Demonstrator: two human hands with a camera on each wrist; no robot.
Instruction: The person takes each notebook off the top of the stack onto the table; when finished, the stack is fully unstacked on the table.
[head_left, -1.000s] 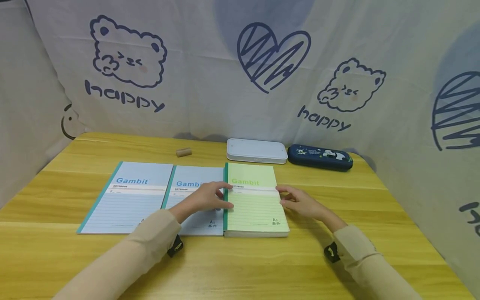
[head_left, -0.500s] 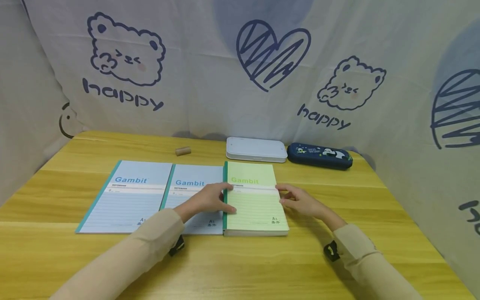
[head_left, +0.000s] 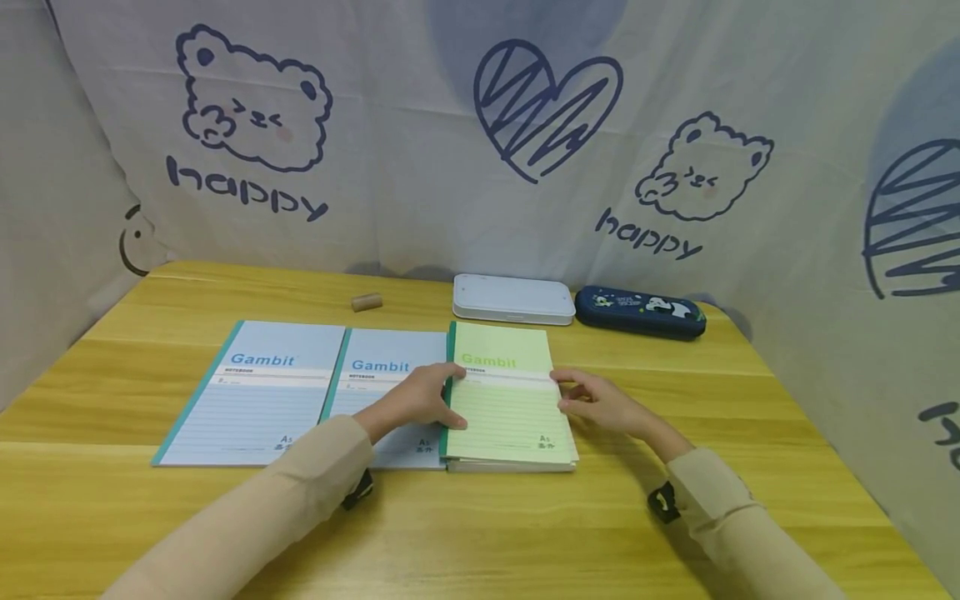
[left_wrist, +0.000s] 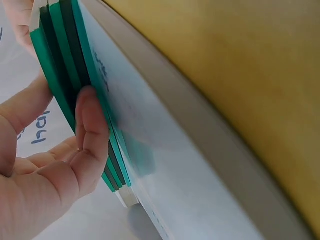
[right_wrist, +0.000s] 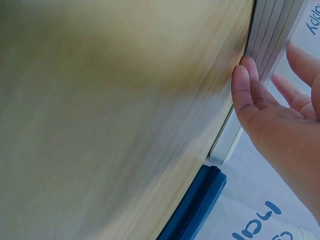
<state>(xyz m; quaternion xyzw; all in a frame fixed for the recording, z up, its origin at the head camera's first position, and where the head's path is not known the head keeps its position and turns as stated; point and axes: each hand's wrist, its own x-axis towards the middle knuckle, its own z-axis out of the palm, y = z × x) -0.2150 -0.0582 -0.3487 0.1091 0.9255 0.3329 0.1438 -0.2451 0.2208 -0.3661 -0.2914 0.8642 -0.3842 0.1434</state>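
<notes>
A yellow-green notebook (head_left: 506,417) tops a stack of several, its cover set slightly left of those below. My left hand (head_left: 415,398) holds it at the green spine, thumb over the cover. In the left wrist view its other fingertips lie against the stacked spines (left_wrist: 60,55). Across the stack, my right hand (head_left: 600,404) rests its fingertips along the right side with relaxed fingers. The right wrist view shows them by the layered page edges (right_wrist: 270,37). A blue notebook (head_left: 375,350) lies flush left of the stack, partly hidden by my left hand and sleeve.
Another blue notebook (head_left: 277,400) lies farther left on the wooden table (head_left: 525,542). Behind them are a small brown cylinder (head_left: 367,302), a white case (head_left: 513,298) and a dark blue panda case (head_left: 640,313). A printed cloth (head_left: 420,167) hangs along the back.
The top yellow-green notebook has shifted slightly left over the stack, baring a strip of the one below at right. My left thumb has moved down the cover. The right hand stays nearly still.
</notes>
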